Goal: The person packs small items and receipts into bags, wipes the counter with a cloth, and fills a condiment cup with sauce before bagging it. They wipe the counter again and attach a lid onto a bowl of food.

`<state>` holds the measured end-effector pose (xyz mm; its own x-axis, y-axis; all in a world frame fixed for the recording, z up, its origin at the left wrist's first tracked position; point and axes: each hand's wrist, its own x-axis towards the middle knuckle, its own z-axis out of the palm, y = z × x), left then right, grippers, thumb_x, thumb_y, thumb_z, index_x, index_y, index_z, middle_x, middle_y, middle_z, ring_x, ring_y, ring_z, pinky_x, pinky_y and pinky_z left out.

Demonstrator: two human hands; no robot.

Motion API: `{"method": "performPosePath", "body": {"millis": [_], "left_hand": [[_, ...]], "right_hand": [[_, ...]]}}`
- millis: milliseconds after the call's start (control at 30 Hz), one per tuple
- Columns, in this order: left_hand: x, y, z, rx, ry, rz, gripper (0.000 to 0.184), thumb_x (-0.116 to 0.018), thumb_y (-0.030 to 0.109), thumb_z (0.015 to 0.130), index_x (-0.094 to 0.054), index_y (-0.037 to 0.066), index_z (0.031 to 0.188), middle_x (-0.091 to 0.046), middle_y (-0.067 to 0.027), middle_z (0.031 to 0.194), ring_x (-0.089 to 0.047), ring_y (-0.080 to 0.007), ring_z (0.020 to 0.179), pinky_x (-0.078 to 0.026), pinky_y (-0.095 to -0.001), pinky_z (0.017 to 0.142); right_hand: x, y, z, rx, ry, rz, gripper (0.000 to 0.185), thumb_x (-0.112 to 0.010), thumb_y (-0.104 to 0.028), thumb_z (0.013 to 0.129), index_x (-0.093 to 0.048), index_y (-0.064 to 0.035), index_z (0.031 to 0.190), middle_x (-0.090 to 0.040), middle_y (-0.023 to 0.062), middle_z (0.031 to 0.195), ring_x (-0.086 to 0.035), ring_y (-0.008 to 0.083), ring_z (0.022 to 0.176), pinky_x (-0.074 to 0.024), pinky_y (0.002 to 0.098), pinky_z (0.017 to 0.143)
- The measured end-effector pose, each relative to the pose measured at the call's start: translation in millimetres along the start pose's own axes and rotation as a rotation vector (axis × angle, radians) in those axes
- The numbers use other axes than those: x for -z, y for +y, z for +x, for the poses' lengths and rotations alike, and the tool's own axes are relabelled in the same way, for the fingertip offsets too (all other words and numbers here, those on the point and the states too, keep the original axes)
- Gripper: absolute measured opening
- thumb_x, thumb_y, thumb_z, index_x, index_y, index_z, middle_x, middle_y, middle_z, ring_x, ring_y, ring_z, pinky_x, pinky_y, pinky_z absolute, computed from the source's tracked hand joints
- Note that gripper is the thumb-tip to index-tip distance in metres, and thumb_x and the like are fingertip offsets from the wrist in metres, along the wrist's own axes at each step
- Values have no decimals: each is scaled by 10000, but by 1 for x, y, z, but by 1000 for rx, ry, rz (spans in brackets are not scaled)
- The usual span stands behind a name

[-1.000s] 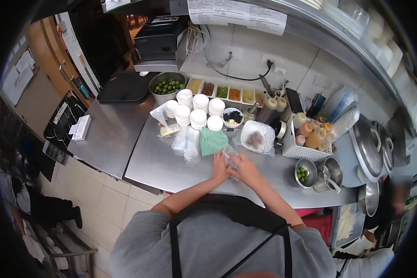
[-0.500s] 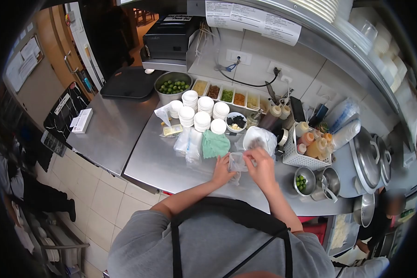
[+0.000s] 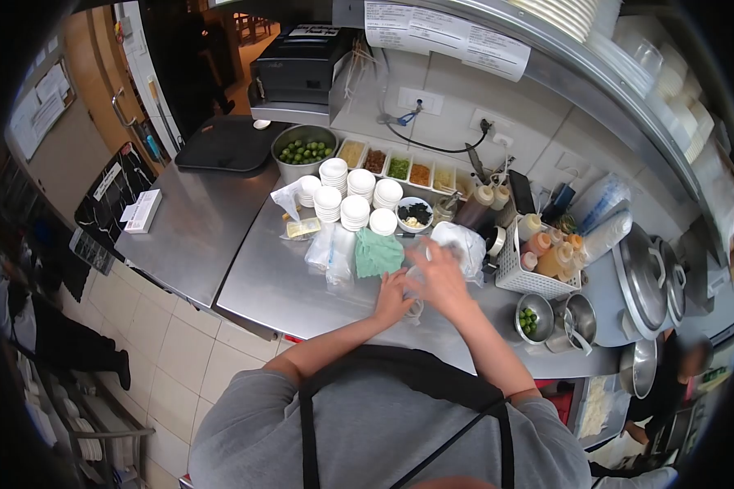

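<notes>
My left hand point(image 3: 393, 298) is closed at the edge of a small clear plastic bag point(image 3: 416, 310) over the steel counter. Just right of it, my right hand point(image 3: 439, 275) hovers above the bag with its fingers apart and slightly blurred; it covers much of the bag. Behind my left hand lies a crumpled green cloth point(image 3: 378, 253). Beyond my right hand is a white plastic bag point(image 3: 465, 244), partly hidden by the fingers. To the left of the cloth, clear plastic bags point(image 3: 331, 251) lie in a pile.
Stacks of white lids or cups point(image 3: 355, 210) stand behind the cloth, near a pot of green limes point(image 3: 304, 152) and topping containers point(image 3: 398, 167). On the right are a white basket of sauce bottles point(image 3: 538, 279), steel bowls point(image 3: 537, 318) and large lidded pots point(image 3: 640, 273).
My right hand has let go of the clear bag's rim and its fingers have spread, moving slightly left over the bag. My left hand stays at nearly the same place.
</notes>
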<state>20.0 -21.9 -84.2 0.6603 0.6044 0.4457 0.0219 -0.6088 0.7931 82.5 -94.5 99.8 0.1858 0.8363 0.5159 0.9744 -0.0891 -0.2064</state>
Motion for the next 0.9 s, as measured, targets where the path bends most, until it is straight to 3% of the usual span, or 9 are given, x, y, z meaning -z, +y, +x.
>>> {"method": "performPosePath", "body": {"millis": [133,333,467,567,633,767,833,867,900], "left_hand": [[-6,-9,4,-10,-76,3,282,-632,94,613,-573,-4,870,-517,-168,962,-453,-314,988,-331,-445,897],[5,5,7,36,-39,-69,245,-617,33,599,-569,-25,832,-516,-177,864,-494,-340,850,-406,-403,735],[1,0,7,1,-16,-62,228,-616,43,598,-570,-27,811,-511,-175,841,-496,-347,818,-413,-397,719],[3,3,9,8,-55,0,217,-616,66,604,-570,-23,797,-512,-177,835,-498,-341,806,-413,-397,702],[3,5,10,-10,-59,21,209,-614,72,605,-571,-21,788,-518,-166,817,-498,-336,799,-412,-398,696],[-1,2,10,-140,-38,-46,187,-607,64,593,-583,-7,764,-531,-119,723,-502,-317,782,-411,-395,688],[11,12,12,-237,-93,100,182,-605,50,584,-591,4,760,-539,-106,707,-505,-306,774,-413,-390,689],[16,16,15,-333,-139,243,182,-603,36,575,-599,16,756,-547,-92,692,-507,-294,766,-414,-386,691],[19,15,16,-334,-143,244,182,-603,36,575,-599,16,756,-547,-92,692,-507,-294,766,-414,-386,691]], "right_hand": [[-35,16,-11,-157,-425,115,173,-639,-77,680,-612,-24,842,-582,130,882,-560,307,848,-454,360,707],[37,-10,12,-66,30,223,194,-637,-75,677,-603,-21,861,-595,148,841,-581,298,799,-462,354,693],[-7,27,-29,-117,-28,79,199,-642,-71,680,-596,-7,863,-599,148,806,-596,284,735,-470,348,650],[-7,38,-34,-287,-337,206,222,-653,-89,682,-592,1,875,-599,154,818,-600,273,718,-480,353,646],[19,19,-21,-245,-87,275,182,-626,-66,700,-595,-4,868,-596,159,812,-606,256,699,-489,353,624],[32,-25,-12,-153,-149,535,183,-562,-50,707,-582,12,877,-581,170,788,-564,333,781,-456,359,733],[-12,-21,-29,239,-273,360,180,-574,-72,703,-585,7,863,-584,149,858,-560,320,812,-448,355,741],[-31,-7,-36,235,-270,362,180,-574,-72,703,-585,7,863,-584,149,858,-560,320,812,-448,355,741],[-50,12,-44,200,-217,-65,183,-569,-109,713,-587,0,859,-581,138,891,-556,317,843,-443,365,748]]}}
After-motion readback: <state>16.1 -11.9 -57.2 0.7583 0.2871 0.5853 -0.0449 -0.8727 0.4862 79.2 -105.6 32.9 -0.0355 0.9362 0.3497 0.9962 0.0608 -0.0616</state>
